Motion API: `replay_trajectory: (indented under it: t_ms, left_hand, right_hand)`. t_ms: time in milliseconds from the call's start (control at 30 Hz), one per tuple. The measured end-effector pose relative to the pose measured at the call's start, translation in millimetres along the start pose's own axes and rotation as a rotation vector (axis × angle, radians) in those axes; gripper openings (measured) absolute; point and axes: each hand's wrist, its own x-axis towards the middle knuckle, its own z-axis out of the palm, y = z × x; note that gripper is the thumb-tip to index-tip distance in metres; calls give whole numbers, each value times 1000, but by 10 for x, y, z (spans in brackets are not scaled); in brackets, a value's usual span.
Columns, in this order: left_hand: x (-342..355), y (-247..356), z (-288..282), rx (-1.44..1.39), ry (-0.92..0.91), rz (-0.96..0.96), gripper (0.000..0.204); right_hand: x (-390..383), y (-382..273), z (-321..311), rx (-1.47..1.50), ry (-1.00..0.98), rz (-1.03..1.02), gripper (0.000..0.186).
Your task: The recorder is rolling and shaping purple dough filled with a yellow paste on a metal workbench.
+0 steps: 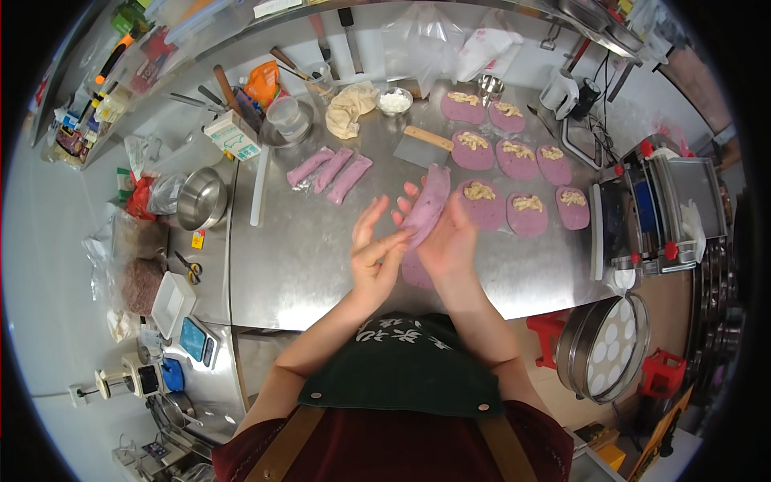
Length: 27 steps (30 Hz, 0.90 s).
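Over the steel worktable, a long purple dough roll [432, 199] rests tilted along my right hand [450, 251], whose fingers curl round its far side. My left hand [374, 259] pinches the roll's near end between thumb and fingertips; its other fingers stick out. Partly hidden beneath my hands lies a flat purple dough piece [415, 275]. To the right are several flat purple dough ovals [484, 215], each topped with a pale, crumbly strip of filling [479, 191]. Three finished purple rolls [331, 178] lie to the left. A dough scraper [421, 149] with a wooden handle sits just beyond my hands.
Pale dough [350, 111] and a bowl of white powder [394, 101] stand at the back. A dough-sheeting machine [642, 210] borders the right, above a steamer [604, 353] holding white rounds. Left are a steel bowl [201, 199], scissors [189, 267] and a scale [194, 341].
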Motion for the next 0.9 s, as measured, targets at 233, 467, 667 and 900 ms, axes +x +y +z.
replay_trajectory:
  t_ms: [233,467,667,900]
  left_hand:
    - [256,-53,-107,-490,92,-635,28]
    - [285,0,-120,-777,-2,-734,15]
    - [241,41,-81,-602,50,-610,16]
    - [319,149,-96,-903,40,-857,19]
  right_hand:
    - [-173,26,-183,-679,-192,-76,52]
    - [-235,36,-345,-856,-332,-26,42]
    - [-271,34,-349,-891,-303,-19,45]
    - [-290,23,-329,-885,-354,-25,43]
